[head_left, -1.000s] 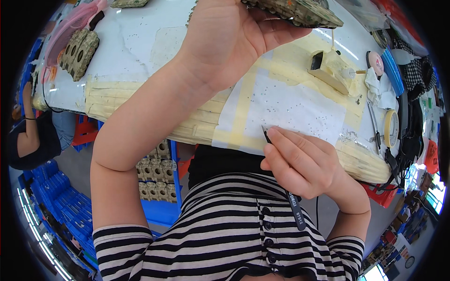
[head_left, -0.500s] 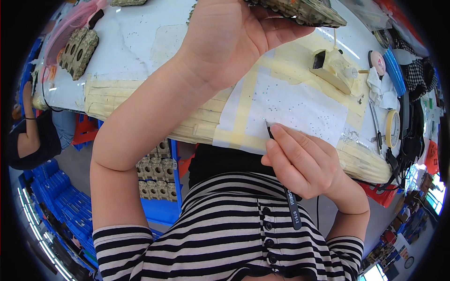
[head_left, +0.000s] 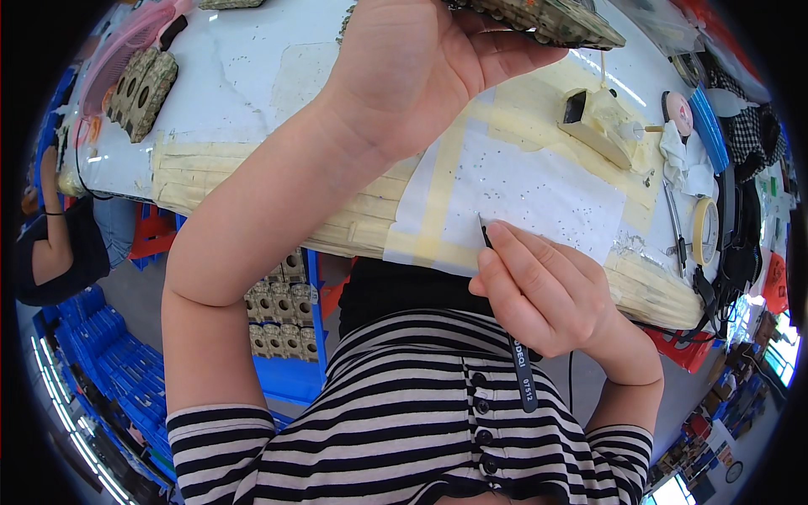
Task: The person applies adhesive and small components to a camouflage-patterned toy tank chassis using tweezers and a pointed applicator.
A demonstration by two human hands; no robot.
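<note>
At the top of the view my left hand (head_left: 412,84) is raised with the palm side showing. Its fingers support an ornate, camouflage-patterned piece (head_left: 560,21), partly cut off by the upper edge. My right hand (head_left: 547,290) pinches black tweezers (head_left: 523,379) near the table's front edge. The thin tweezer tip points down at a white sheet of paper (head_left: 581,172), scattered with many tiny shiny bits. Whether the tip grips one of those bits is too small to see.
A tape-wrapped small box (head_left: 598,139) stands behind the paper. To the right lie a tape roll (head_left: 704,231), metal tweezers (head_left: 673,219) and crumpled tissue (head_left: 673,151). Another patterned piece (head_left: 143,93) leans by a pink basket (head_left: 118,55). A co-worker's arm (head_left: 52,227) shows far left.
</note>
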